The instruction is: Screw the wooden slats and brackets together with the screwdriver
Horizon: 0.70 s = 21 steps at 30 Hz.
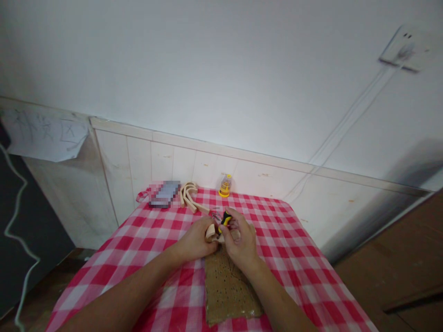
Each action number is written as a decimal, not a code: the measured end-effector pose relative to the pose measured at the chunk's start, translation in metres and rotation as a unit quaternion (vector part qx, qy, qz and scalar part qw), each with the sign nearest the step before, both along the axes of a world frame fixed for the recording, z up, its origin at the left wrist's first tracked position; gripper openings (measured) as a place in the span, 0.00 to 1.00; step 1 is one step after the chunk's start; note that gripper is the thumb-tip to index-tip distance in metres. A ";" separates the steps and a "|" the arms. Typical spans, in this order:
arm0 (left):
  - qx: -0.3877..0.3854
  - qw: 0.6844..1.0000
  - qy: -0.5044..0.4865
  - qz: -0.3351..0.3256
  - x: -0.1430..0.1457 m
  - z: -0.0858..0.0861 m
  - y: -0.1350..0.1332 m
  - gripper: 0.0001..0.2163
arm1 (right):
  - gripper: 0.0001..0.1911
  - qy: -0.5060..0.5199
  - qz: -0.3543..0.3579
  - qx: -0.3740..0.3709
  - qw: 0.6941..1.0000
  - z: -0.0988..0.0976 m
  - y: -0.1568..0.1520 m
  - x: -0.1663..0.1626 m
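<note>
My right hand is closed around a screwdriver with a black and yellow handle, tilted over the work. Between the fingers of my left hand is a pale curved wooden piece. The screwdriver's tip meets the wood near my fingers, though the exact contact is hidden. Under both hands lies a brown cardboard piece dotted with small holes. Just beyond my fingers is a little heap of small metal screws, too small to make out well.
More curved wooden pieces lie at the table's far side, beside a blurred phone-like device. A yellow-capped clear container stands near the wall. A red and white checked cloth covers the table. A white cable hangs at left.
</note>
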<state>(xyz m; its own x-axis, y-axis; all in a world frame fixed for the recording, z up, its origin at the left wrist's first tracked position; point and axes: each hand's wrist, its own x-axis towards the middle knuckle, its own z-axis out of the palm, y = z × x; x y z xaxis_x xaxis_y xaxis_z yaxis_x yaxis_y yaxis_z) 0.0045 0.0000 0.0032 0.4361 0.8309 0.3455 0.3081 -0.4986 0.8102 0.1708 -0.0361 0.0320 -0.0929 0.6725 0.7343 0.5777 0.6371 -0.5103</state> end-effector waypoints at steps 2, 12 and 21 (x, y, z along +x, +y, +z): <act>0.001 1.000 -0.003 -0.005 0.000 0.001 -0.001 0.13 | 0.23 0.003 0.000 0.003 1.000 0.000 0.000 0.000; 0.013 1.000 -0.001 -0.007 -0.001 0.002 0.000 0.12 | 0.22 0.005 -0.013 0.020 1.000 -0.003 0.004 0.001; 0.013 1.000 0.006 0.006 -0.001 0.003 -0.002 0.13 | 0.22 0.005 -0.029 0.013 0.999 -0.002 0.003 0.001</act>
<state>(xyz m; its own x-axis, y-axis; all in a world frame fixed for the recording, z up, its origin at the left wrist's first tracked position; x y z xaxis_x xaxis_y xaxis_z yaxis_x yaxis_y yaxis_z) 0.0040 -0.0018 0.0065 0.4309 0.8264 0.3625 0.3228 -0.5163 0.7933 0.1721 -0.0330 0.0296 -0.0475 0.6572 0.7522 0.6093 0.6158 -0.4996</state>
